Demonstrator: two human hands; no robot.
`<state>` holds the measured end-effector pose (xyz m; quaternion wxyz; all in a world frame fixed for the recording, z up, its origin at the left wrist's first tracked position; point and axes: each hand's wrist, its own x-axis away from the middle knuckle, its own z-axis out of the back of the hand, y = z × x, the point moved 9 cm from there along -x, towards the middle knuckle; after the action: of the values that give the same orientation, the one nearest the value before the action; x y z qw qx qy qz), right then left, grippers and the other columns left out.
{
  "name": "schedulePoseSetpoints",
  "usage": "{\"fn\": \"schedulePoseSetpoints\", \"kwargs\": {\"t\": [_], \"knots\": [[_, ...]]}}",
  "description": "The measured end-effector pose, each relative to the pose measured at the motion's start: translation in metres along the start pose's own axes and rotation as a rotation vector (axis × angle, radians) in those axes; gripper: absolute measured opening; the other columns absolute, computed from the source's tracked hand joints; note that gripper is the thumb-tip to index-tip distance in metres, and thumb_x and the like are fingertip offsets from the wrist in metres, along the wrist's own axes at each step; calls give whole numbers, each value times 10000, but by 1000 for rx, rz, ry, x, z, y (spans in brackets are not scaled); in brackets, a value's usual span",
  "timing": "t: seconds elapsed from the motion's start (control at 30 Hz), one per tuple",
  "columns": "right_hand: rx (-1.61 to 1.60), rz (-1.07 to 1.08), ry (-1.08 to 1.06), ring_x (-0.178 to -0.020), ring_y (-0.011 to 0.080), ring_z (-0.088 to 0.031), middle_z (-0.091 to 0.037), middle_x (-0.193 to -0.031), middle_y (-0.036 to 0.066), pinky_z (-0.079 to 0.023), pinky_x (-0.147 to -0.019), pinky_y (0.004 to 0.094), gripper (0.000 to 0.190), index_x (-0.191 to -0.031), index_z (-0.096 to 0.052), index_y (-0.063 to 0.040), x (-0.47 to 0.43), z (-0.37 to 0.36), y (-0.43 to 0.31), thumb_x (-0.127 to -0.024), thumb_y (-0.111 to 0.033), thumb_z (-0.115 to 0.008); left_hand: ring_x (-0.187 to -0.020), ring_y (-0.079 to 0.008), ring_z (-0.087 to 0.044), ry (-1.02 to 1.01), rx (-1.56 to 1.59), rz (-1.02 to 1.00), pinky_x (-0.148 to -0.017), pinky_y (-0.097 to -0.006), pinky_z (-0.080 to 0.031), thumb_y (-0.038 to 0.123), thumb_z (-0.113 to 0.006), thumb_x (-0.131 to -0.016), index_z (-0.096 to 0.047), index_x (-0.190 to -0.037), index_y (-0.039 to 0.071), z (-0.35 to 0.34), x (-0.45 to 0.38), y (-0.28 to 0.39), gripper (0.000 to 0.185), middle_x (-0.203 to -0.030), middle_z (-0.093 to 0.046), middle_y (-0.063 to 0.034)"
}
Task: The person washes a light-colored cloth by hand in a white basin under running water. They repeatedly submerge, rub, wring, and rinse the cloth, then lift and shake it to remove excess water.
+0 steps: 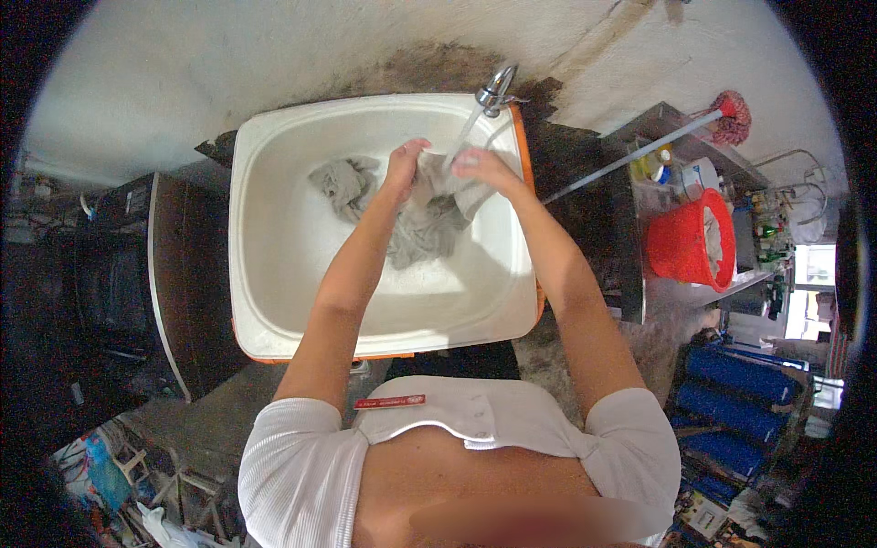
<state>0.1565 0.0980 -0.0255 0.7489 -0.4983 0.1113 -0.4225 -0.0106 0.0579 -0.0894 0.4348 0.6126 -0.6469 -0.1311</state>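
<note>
A wet grey cloth (428, 229) lies bunched across the floor of a white utility sink (294, 301), part of it lifted between my two hands. My left hand (405, 168) grips a raised section of the cloth near the middle of the basin. To its right, my right hand (481, 168), slightly blurred, holds the cloth's other side under the tap. Water runs from the chrome faucet (495, 92) at the sink's back right corner and falls between the hands, close to the right one. The cloth's left end rests crumpled on the basin floor.
Right of the sink, a red plastic bucket (675, 240) with cloth inside stands on a counter beside bottles. A mop (637, 154) with a pale handle leans there. A dark cabinet (199, 288) stands at the left. Blue folded items (733, 404) are at lower right.
</note>
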Motion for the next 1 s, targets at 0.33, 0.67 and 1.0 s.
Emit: {"fn": "schedulePoseSetpoints", "kwargs": {"t": [0.33, 0.67, 1.0], "knots": [[-616, 105, 316, -931, 184, -566, -607, -990, 52, -439, -816, 327, 393, -1106, -528, -96, -32, -29, -38, -770, -252, -661, -1005, -267, -540, 158, 244, 223, -871, -393, -425, 278, -439, -907, -547, -1109, 57, -2, -16, -68, 319, -1089, -568, -137], [128, -40, 299, -1010, 226, -536, -583, -1055, 117, -404, -888, 340, 444, -1065, -577, -57, -5, -29, 65, -695, -240, -742, -812, -115, -549, 41, -245, -279, -693, -248, -444, 118, -597, -826, -613, -970, 35, -40, 27, 76, 167, -916, -610, -41], [-48, 43, 50, -1054, 202, -504, -585, -1025, 128, -380, -905, 329, 573, -1154, -533, 4, -2, -26, -3, -718, -316, -720, -915, -207, -557, 129, 46, -54, -816, -337, -426, 224, -554, -840, -578, -1060, 55, -12, 28, 54, 279, -1031, -595, -90]]}}
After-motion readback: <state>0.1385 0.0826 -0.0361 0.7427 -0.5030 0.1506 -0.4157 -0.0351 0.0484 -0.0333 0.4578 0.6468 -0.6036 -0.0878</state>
